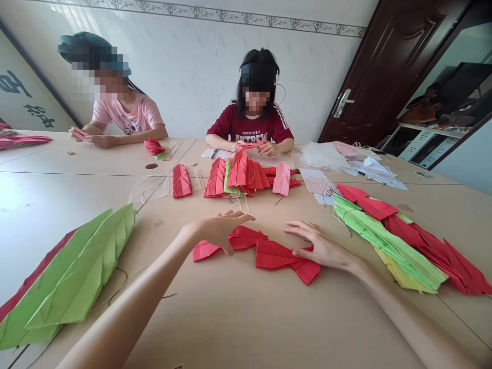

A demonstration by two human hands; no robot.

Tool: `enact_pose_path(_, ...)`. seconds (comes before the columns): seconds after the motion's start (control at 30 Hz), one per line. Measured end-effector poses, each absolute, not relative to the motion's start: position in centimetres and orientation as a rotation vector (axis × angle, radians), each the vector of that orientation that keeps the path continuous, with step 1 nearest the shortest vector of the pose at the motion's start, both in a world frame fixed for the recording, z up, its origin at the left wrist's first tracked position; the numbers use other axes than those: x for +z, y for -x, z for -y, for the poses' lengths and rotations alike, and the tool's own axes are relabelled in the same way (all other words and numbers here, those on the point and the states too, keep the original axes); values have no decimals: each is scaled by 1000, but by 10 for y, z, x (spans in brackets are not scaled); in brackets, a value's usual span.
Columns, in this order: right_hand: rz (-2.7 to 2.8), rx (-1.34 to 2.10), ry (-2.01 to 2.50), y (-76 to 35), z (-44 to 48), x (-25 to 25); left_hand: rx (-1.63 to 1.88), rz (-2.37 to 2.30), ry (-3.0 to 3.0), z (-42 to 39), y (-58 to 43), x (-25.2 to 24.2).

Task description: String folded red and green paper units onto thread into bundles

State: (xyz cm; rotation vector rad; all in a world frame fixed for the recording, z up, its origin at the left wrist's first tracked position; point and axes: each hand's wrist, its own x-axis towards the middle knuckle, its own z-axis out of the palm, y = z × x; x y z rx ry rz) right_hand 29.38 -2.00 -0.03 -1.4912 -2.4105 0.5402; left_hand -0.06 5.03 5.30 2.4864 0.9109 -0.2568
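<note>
In front of me on the table lie red folded-paper pieces (272, 253), pleated and partly overlapping in a loose row. My left hand (217, 228) hovers over the left end of this row, its fingers stretched out and its thumb pointing down. Around the right end is my right hand (321, 245), with fingers apart and thumb by the paper; whether it touches the paper I cannot tell. Neither hand holds anything. Part of the left red piece is hidden behind my left hand.
Green and red pleated paper bundles lie at left (84, 271) and right (388, 241). Smaller folded bundles (238, 171) stand ahead, beside a printed sheet (318, 183) and plastic bags (325, 155). Across the table, two people (249, 120) (123, 110) handle paper pieces.
</note>
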Motion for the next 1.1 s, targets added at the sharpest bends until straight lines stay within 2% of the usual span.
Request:
enact_pose_path(0.17, 2374, 698, 1478, -291, 29, 8, -487, -1160, -2470, -57, 16, 58)
enact_pose_path(0.27, 2350, 701, 1480, -279, 36, 12, -478, -1235, -2432, -61, 21, 59)
enact_pose_path(0.67, 2139, 451, 1682, -306, 25, 10, 81, -1181, -2314, -82, 31, 41)
enact_pose_path(0.8, 2011, 183, 1765, -315, 20, 5, 297, -1083, -2312, -82, 19, 24)
enact_pose_path(0.93, 1943, -91, 1651, -298, 22, 1, 473, -1113, -2350, -71, -2, 7)
enact_pose_path(1.1, 2182, -69, 1550, -265, 31, -9, 645, -1130, -2223, -60, -10, 3)
